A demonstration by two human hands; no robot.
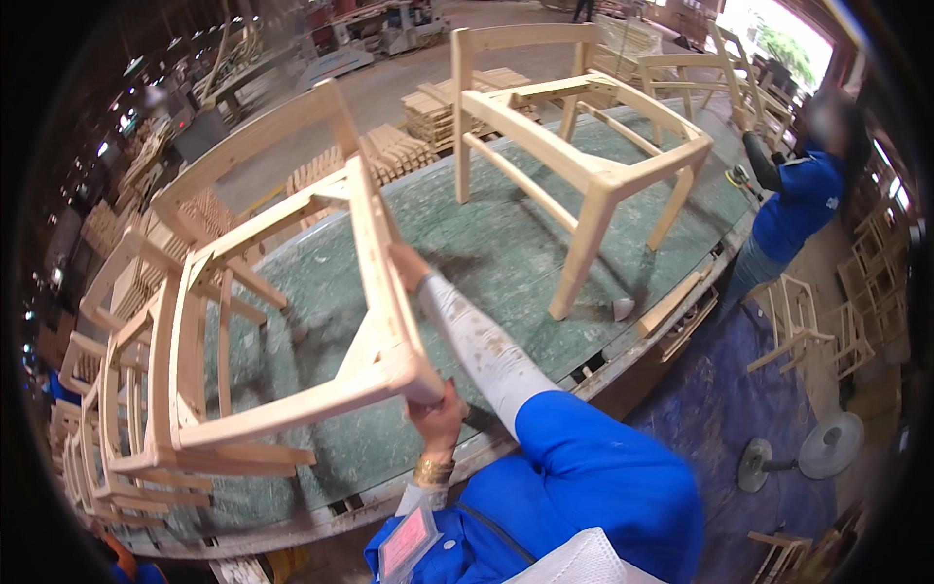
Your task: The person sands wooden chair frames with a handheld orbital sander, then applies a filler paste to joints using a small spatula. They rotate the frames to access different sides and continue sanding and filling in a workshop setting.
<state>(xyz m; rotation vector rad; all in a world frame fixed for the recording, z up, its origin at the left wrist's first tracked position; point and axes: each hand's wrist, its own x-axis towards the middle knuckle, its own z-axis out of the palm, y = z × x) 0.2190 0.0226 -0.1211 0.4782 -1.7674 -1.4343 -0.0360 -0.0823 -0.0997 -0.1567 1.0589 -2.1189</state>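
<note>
The held chair [292,407] was made of pale, bare wood that looked smooth and not shiny. The other chair [582,253] was the same plain wood. The desk [438,219] had a dull green top with pale specks and scuffs. The person's shirt [603,438] was soft blue cloth, and the white sleeve [482,346] was cloth with brown smudges. The gold wristband [433,472] looked like shiny metal. Clear, glossy plastic covered the pink paper badge [407,545].

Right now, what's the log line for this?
left hand: holding chair frame corner | right hand: at its side rail | second chair frame: upright on green table
</note>
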